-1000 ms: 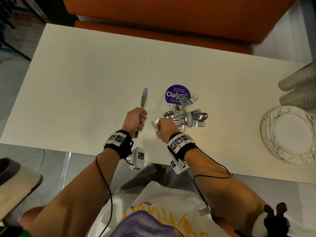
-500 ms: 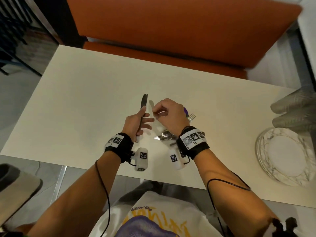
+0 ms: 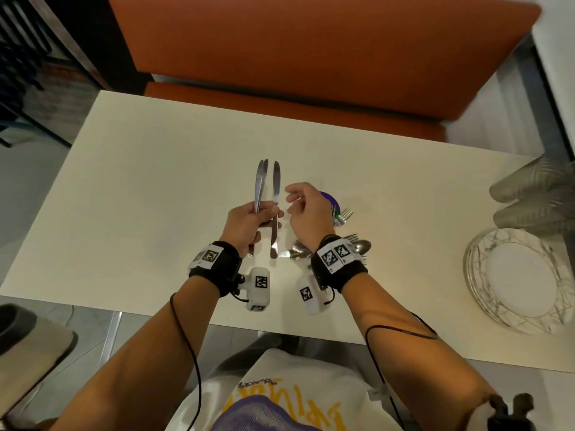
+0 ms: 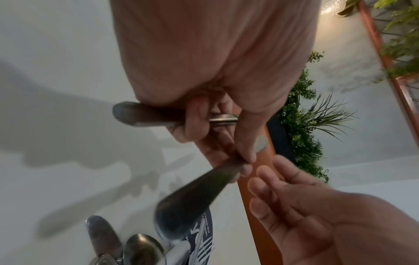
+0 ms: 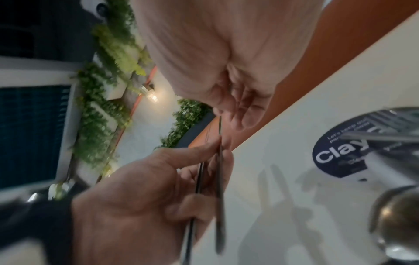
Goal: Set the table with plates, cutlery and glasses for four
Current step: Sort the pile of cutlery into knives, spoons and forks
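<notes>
So the left hand [image 3: 249, 223] is gripping a bunch of silver table knives [image 3: 264, 194], blades pointing away over the cream rectangular table [image 3: 140, 197] (looks like three, two of them overlapping). The right hand [image 3: 306, 213] sits just beside them, fingers loosely curled, holding nothing. Behind that wrist there's a pile of steel forks and spoons [image 3: 348, 241] lying on a round purple sticker [image 3: 331, 199]. Marbled white plates [image 3: 522, 278] are stacked by the table's right edge, ribbed glasses [image 3: 535, 188] just behind them.
</notes>
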Demonstrator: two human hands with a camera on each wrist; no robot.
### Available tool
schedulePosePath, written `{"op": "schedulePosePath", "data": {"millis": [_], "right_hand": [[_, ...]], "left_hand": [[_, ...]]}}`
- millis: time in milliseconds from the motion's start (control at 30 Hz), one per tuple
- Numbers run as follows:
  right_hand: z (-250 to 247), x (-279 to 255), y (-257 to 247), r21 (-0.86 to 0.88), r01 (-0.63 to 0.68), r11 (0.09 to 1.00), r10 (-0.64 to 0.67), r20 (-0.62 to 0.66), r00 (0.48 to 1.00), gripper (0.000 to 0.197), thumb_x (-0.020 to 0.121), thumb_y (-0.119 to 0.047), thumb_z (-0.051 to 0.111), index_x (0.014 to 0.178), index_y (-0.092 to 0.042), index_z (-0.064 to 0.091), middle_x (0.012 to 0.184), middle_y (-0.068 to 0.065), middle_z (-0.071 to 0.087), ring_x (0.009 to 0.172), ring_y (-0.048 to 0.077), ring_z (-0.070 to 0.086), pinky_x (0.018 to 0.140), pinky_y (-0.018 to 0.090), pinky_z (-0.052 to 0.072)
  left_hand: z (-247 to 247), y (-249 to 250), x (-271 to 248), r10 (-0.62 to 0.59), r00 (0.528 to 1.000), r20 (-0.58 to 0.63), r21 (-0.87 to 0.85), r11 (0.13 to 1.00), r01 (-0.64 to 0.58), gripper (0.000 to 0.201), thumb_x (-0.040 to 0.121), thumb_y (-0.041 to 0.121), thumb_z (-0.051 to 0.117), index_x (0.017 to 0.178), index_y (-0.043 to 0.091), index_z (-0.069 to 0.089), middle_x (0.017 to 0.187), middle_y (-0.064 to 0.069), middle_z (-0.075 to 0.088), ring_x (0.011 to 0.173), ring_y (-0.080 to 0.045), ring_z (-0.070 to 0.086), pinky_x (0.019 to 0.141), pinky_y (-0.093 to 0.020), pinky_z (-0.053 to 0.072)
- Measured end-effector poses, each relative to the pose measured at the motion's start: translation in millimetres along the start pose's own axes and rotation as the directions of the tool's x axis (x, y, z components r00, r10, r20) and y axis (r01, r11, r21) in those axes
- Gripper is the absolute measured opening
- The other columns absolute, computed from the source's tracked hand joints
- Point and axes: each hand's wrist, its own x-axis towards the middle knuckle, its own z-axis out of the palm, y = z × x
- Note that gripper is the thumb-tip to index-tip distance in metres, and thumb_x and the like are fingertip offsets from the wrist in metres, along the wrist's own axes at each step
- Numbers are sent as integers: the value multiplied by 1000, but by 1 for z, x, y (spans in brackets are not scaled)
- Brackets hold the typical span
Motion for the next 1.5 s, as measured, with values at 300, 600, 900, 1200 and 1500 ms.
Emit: {"op": "schedulePosePath", "data": {"millis": [300,600,900,1200,1500], "right_hand": [[-11,29,3,415,-354,838,290,211,934,23,101,-10,57,118,-7,73,89,4,73,72,14,62,63,29,49],[-18,26,4,619,-469,630,297,366,882,18,97,-9,66,110,3,69,76,4,62,67,14,52,66,27,48],[-24,26,-1,419,-282,863,221,190,957,12,95,-10,68,97,-1,75,71,15,67,64,23,62,68,39,59],[-16,30,-8,336,-302,892,298,64,952,14,89,-13,76,98,-3,71,74,16,75,62,26,70,75,51,63],[-20,29,-2,271,-258,927,246,78,966,22,84,-23,81,101,-11,74,76,7,77,63,24,70,72,46,63]], "left_hand": [[5,1,-8,-35,986,166,-16,999,38,21,98,15,70,116,5,70,98,-13,77,82,-22,72,39,-18,29],[3,-1,-3,-79,963,258,-19,996,87,36,98,34,69,118,4,72,104,-16,76,85,-34,58,37,-21,29],[11,5,-4,-105,990,95,213,973,83,41,104,30,34,102,5,67,91,-16,78,71,-30,63,51,-30,36],[22,7,-10,-96,976,193,63,994,85,33,107,22,41,96,2,64,79,-20,65,63,-33,62,57,-35,52],[22,4,-6,-187,949,253,10,982,190,39,106,32,39,87,10,65,64,-7,48,48,-21,37,48,-27,32]]}}
